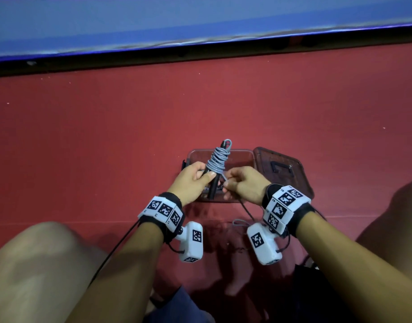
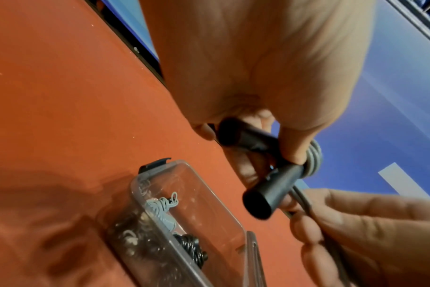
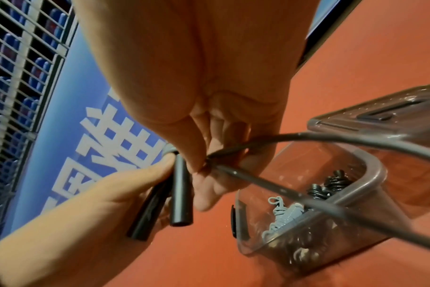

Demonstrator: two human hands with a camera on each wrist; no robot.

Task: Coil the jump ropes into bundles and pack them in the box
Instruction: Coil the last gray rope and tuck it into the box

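Observation:
My left hand [image 1: 194, 180] grips the two black handles [image 2: 263, 180] [image 3: 180, 196] of a grey jump rope [image 1: 216, 162], its cord wound in coils around them. My right hand [image 1: 242, 185] pinches the loose grey cord [image 3: 270, 142] just beside the handles. Both hands hover over the clear plastic box [image 1: 242, 157] on the red floor. Inside the box lie a coiled pale grey rope bundle [image 2: 160, 209] [image 3: 282, 215] and a coiled black rope bundle [image 2: 192, 246] [image 3: 331, 186].
The box's smoky clear lid [image 1: 284, 171] lies open to the right of the box. A loose length of grey cord [image 1: 242, 223] trails on the floor near my right wrist. A blue banner wall [image 1: 200, 24] runs along the far side. My knees flank the space.

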